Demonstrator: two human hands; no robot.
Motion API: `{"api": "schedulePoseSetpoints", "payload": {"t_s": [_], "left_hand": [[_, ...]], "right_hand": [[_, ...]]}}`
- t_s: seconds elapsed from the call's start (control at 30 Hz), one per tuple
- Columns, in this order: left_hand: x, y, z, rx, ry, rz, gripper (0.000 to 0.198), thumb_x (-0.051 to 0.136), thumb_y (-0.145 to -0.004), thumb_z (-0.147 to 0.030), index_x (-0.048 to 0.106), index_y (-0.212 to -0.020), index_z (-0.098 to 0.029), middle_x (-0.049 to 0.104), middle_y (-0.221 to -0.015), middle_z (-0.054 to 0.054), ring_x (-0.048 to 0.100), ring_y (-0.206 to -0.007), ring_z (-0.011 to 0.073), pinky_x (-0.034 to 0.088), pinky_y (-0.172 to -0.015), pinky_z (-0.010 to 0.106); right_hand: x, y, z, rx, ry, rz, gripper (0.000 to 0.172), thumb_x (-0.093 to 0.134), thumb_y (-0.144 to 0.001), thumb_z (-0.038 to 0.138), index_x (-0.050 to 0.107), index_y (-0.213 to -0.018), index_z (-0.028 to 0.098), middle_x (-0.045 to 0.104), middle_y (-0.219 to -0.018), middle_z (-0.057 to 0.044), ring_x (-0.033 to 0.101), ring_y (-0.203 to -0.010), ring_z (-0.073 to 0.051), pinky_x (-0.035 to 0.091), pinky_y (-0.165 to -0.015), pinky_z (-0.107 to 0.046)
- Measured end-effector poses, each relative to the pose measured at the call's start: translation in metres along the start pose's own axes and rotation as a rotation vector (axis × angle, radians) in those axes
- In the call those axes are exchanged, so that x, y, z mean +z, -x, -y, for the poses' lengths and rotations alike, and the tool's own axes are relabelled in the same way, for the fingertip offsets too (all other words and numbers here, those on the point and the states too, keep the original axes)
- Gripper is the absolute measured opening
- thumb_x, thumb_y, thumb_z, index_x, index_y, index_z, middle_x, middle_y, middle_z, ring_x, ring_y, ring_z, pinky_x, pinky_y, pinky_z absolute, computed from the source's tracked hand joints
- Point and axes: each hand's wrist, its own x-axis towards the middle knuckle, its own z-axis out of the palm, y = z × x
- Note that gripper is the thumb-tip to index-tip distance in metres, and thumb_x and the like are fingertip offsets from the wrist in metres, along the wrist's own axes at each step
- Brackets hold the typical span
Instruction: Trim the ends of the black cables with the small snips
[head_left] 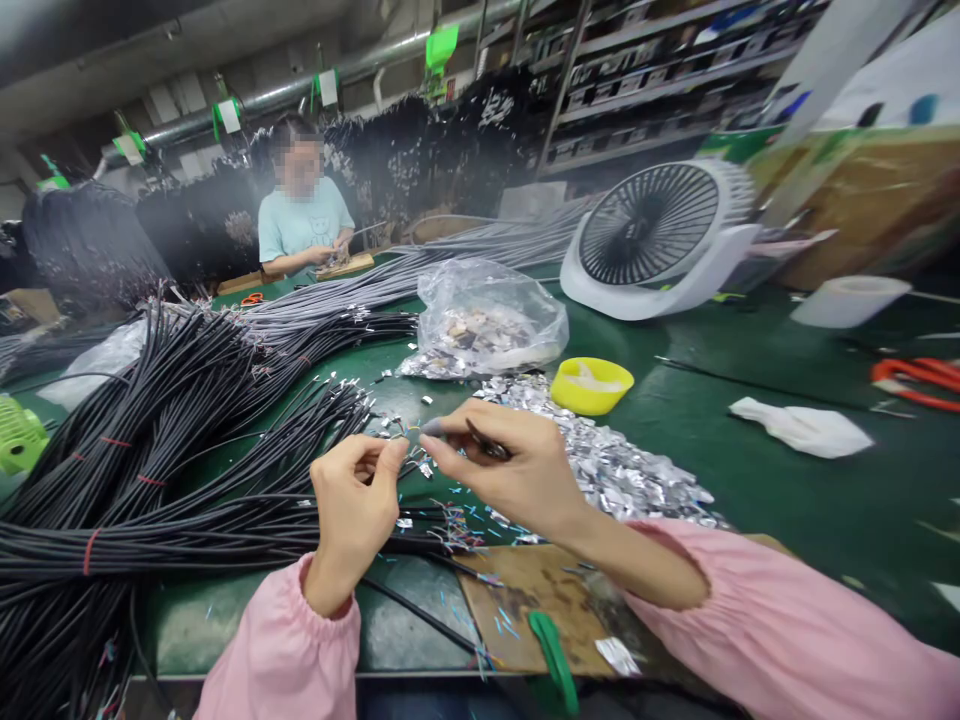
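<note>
My left hand (352, 510) is closed, pinching the stripped end of a black cable (420, 610) whose thin coloured wires (401, 432) stick out toward my right hand. My right hand (502, 465) is closed too; its fingertips pinch the wire ends and a small dark tool (487, 445) lies across its fingers. Both hands meet just above the green table (750, 480). A heap of small silver foil pieces (622, 470) lies right of my hands. Bundles of black cables (150, 450) fan out on the left.
A clear bag of metal parts (487, 320), a yellow bowl (591, 385), a white desk fan (660, 240), a tape roll (847, 300), a white cloth (802, 425) and red-handled pliers (919, 380) sit beyond. A brown board with a green-handled tool (551, 650) lies near me. Another person (304, 215) works opposite.
</note>
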Motion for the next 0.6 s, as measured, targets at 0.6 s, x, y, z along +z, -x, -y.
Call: {"api": "schedulePoseSetpoints", "payload": {"t_s": [0.6], "left_hand": [[-0.0046, -0.002, -0.0017, 0.052, 0.018, 0.125, 0.023, 0.054, -0.08, -0.027, 0.062, -0.061, -0.016, 0.058, -0.054, -0.001, 0.051, -0.049, 0.0096, 0.037, -0.046, 0.02]], "right_hand": [[0.0003, -0.009, 0.0, 0.621, -0.321, 0.159, 0.019, 0.06, -0.061, 0.03, 0.067, -0.06, 0.012, 0.046, -0.046, 0.003, 0.037, -0.043, -0.008, 0.028, -0.041, -0.022]]}}
